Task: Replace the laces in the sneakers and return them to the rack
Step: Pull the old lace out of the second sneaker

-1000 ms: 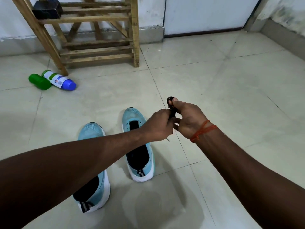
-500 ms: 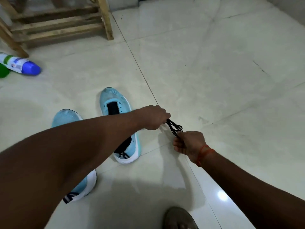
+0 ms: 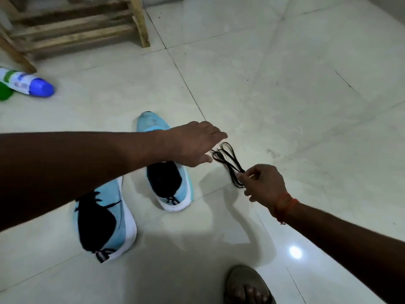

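Head: right hand [image 3: 262, 184] pinches lace bundle [image 3: 229, 161], long axis up-left.

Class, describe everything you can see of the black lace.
The black lace is a thin dark cord gathered into several loose loops. The right hand pinches the bundle's near end, holding it over the pale tiled floor. The loops slant toward the left hand, whose straight fingers reach over the far end; whether they touch it is unclear.
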